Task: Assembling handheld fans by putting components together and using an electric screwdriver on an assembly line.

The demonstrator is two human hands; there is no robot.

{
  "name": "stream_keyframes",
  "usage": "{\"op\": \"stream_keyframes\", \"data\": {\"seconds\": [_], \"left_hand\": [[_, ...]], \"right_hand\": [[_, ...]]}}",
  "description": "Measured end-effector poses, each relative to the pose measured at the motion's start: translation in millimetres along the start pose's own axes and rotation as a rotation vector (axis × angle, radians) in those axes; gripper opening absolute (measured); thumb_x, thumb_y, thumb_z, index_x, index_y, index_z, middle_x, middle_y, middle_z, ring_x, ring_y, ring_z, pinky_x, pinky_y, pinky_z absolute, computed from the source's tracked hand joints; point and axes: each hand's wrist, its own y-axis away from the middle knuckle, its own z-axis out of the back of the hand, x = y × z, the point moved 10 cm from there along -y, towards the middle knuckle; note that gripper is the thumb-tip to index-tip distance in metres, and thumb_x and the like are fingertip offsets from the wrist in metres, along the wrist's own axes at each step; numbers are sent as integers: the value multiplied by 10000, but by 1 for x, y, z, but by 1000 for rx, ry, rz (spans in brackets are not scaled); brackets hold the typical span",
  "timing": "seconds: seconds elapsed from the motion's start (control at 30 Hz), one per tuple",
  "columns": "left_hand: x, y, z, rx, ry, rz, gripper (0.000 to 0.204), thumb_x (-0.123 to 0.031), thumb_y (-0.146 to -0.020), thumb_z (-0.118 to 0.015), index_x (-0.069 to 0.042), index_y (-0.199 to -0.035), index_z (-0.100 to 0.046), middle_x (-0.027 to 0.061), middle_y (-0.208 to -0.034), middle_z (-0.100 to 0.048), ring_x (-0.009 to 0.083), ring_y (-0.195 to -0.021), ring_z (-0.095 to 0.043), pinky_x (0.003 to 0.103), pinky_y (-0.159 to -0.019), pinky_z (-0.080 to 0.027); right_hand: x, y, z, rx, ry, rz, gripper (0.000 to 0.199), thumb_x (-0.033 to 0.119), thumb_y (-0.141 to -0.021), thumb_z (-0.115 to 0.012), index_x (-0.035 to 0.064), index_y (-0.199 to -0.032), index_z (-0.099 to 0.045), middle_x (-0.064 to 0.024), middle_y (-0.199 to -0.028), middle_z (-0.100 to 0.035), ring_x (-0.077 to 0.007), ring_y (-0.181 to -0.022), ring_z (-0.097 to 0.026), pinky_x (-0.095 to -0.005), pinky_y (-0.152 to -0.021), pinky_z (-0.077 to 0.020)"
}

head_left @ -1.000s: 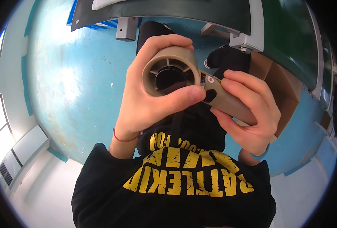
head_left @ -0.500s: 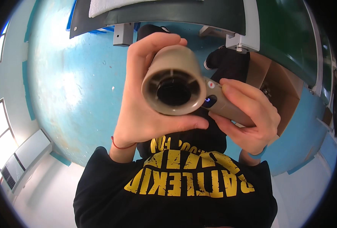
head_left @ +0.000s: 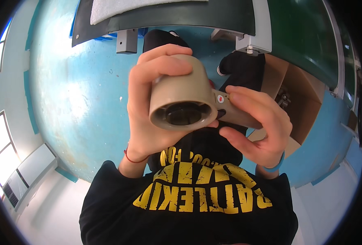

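Now both hands aim the beige barrel (head_left: 184, 100) camera-ward, handle rightward.

Workshop or factory floor: painted blue concrete floor (head_left: 79, 94), green-topped workbench (head_left: 181, 16) on metal legs (head_left: 127, 41), open cardboard box (head_left: 299, 102).

We note an open brown cardboard box (head_left: 299, 98) on the blue floor at right, beneath the green table edge, small dark parts inside. A small round white label (head_left: 221, 98) with a red mark sits on the beige handheld device. We find no screens or signs
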Motion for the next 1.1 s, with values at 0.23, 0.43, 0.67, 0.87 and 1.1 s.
{"op": "stream_keyframes", "data": {"seconds": [0.23,0.43,0.67,0.87,1.1], "left_hand": [[-18,-2,-3,18,-104,-131,888,-149,-478,-956,-108,-1186,-422,246,-1236,-479,277,-1051,-579,344,-818,-554],[-18,3,0,-2,-119,-128,866,-155,-485,-953,-106,-1183,-443,238,-1227,-496,275,-1033,-581,337,-808,-548],[-23,1,-1,8,-261,-135,823,-166,-494,-949,-100,-1165,-476,220,-1180,-537,262,-1024,-585,325,-787,-536],[-23,2,-2,13,-226,-132,811,-158,-491,-950,-103,-1156,-490,220,-1189,-539,263,-1021,-588,320,-786,-535],[-12,8,1,35,-142,-71,906,-143,-458,-959,-106,-1202,-444,248,-1230,-501,276,-971,-622,343,-787,-566]], "right_hand": [[10,-14,3,-9,66,69,225,14,-715,-732,-49,-920,-664,-158,-907,-667,-261,-767,-655,-289,-651,-511],[15,-17,2,-52,107,119,217,-65,-649,-713,-30,-860,-672,-122,-819,-659,-215,-651,-644,-268,-546,-494],[21,-15,-1,-78,260,149,218,-80,-621,-707,-24,-827,-664,-112,-783,-639,-210,-594,-624,-264,-500,-482],[21,-19,-2,-44,259,118,213,-75,-622,-708,-22,-821,-650,-101,-768,-621,-213,-586,-611,-270,-507,-484],[1,-19,-9,1,42,-28,187,-91,-664,-664,-25,-835,-633,-113,-769,-620,-215,-629,-619,-271,-551,-487]]}}
